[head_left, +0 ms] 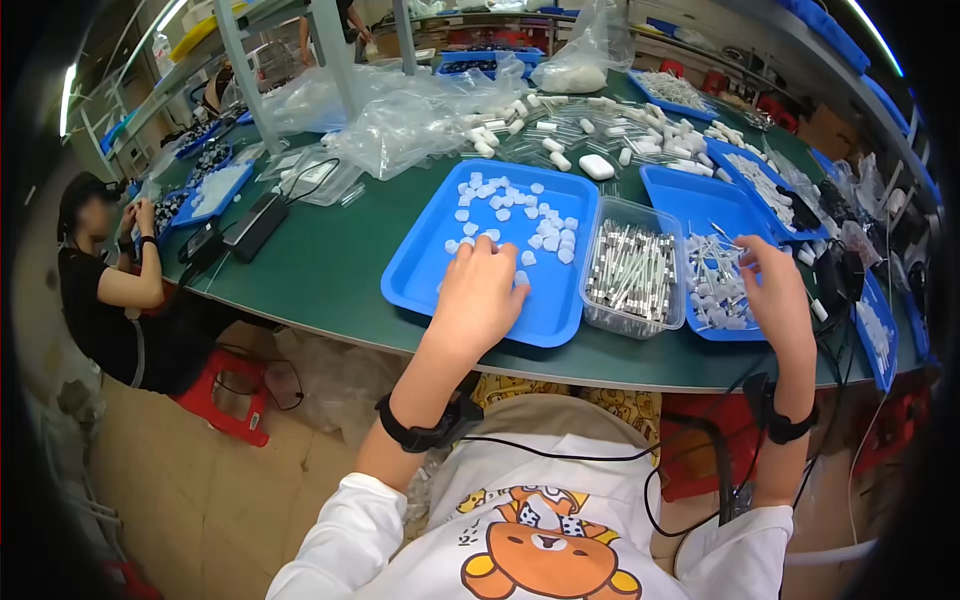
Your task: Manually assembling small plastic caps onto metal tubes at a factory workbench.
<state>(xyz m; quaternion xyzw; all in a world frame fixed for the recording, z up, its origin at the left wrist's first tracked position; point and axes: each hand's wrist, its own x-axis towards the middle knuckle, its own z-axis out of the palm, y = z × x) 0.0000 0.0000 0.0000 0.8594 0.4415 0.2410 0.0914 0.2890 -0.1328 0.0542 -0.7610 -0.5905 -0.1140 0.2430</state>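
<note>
My left hand (479,292) reaches into a blue tray (410,262) of small translucent white caps (550,228). Its fingers point down among the caps and the thumb stands apart; I cannot see a cap gripped. At the right, my right hand (778,290) is closed at the fingertips over a second blue tray (665,190). A thin pale stick-like piece (721,232) projects from those fingertips. Below it lie several white pieces with thin stems (722,290). Between the trays stands a clear plastic box (633,325) filled with slender glass-like tubes with metallic ends (632,265).
White cylindrical pieces (560,160) and clear plastic bags (400,120) cover the back of the green table (330,245). Further trays (760,180) stand at the right. A black power adapter (256,226) lies at the left, near a seated person (120,285). Cables trail from my wrist bands.
</note>
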